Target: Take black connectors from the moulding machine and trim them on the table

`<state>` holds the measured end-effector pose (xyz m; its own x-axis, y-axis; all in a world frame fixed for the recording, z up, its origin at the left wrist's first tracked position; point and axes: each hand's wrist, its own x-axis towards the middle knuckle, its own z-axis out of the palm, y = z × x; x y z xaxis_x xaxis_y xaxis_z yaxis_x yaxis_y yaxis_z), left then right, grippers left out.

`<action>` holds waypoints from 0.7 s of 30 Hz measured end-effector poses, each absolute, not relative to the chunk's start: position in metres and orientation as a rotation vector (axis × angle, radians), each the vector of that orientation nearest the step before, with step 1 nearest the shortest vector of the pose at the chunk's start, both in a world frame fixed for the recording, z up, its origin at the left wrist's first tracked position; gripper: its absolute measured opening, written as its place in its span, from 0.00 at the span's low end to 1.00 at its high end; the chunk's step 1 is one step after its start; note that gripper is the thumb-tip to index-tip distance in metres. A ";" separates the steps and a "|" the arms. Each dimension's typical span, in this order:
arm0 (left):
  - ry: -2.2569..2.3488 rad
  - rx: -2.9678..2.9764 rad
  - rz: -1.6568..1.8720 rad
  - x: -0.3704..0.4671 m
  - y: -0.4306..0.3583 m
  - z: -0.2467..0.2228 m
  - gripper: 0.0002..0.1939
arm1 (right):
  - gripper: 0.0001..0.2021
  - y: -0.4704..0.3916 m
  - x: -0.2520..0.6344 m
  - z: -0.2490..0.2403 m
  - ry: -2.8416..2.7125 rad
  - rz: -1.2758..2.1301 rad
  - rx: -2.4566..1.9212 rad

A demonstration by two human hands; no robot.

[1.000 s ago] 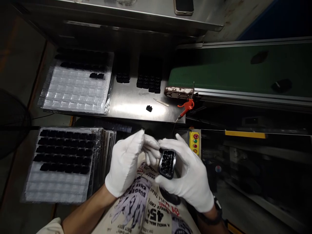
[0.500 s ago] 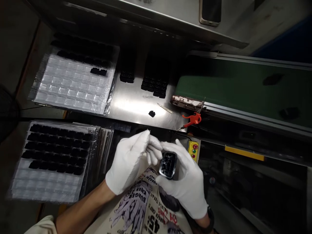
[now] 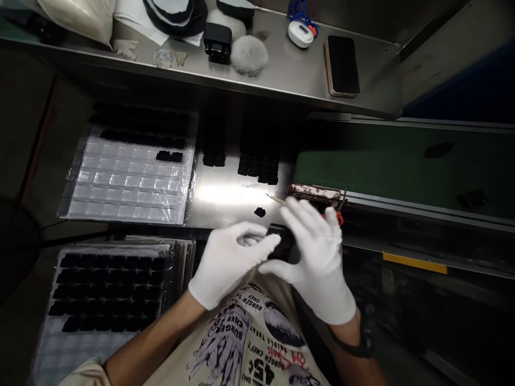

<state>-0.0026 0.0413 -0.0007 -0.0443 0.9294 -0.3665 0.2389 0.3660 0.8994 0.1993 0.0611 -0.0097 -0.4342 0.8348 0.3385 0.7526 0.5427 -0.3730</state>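
Black part in hand: one black part (image 3: 284, 231) is held in front of the printed apron (image 3: 241, 332), at the near edge of the worktop (image 3: 219, 206); its inner face is hidden, so how far it is finished cannot be told.
Left glove: by the left hand (image 3: 233, 262) the part is gripped, thumb pressed on it, the other fingers curled behind.
Right glove: the right hand (image 3: 317, 262) is held open beside the part, fingers spread and thumb apart; whether the part is touched cannot be told.
Far tray: on the far tray (image 3: 129, 179), the back rows are filled with black pieces, the next row is only begun with a short run at its right end, and the nearer rows are left unfilled.
Near tray: on the near tray (image 3: 90, 354), five rows are occupied, the last one short at its left; the pockets below are left bare.
Worktop pieces: two blocks of pieces, a larger (image 3: 258, 169) and a smaller (image 3: 214, 158), are set out beyond a single loose piece (image 3: 260, 212).
Green belt: two dark parts (image 3: 438, 149) are carried on the belt (image 3: 370, 166), well apart from the hands.
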 end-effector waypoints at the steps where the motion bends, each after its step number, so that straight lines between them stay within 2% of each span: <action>1: 1.501 0.908 0.782 -0.009 0.043 -0.004 0.16 | 0.34 0.064 0.202 -0.006 -2.223 0.233 -1.316; 2: 1.457 0.748 0.784 -0.014 0.043 -0.007 0.19 | 0.35 0.066 0.206 -0.001 -2.124 0.244 -1.359; 4: 1.366 0.516 0.822 -0.022 0.044 -0.013 0.22 | 0.30 0.067 0.215 0.007 -1.885 0.281 -1.452; 7: 1.226 0.339 0.900 -0.026 0.046 -0.020 0.21 | 0.19 0.062 0.224 0.013 -1.594 0.354 -1.528; 11: 0.811 0.275 1.010 -0.021 0.050 -0.031 0.22 | 0.16 0.055 0.227 0.012 -1.496 0.384 -1.543; 15: 0.394 0.073 1.069 -0.016 0.048 -0.034 0.37 | 0.15 0.051 0.222 0.007 -1.449 0.422 -1.563; 17: 0.297 -0.079 1.061 -0.017 0.043 -0.037 0.40 | 0.15 0.051 0.218 0.004 -1.431 0.452 -1.559; 19: 0.309 -0.174 1.067 -0.023 0.040 -0.047 0.38 | 0.15 0.051 0.214 -0.002 -1.411 0.495 -1.558; 21: 0.476 -0.199 1.127 -0.038 0.044 -0.066 0.31 | 0.16 0.050 0.212 -0.012 -1.409 0.563 -1.590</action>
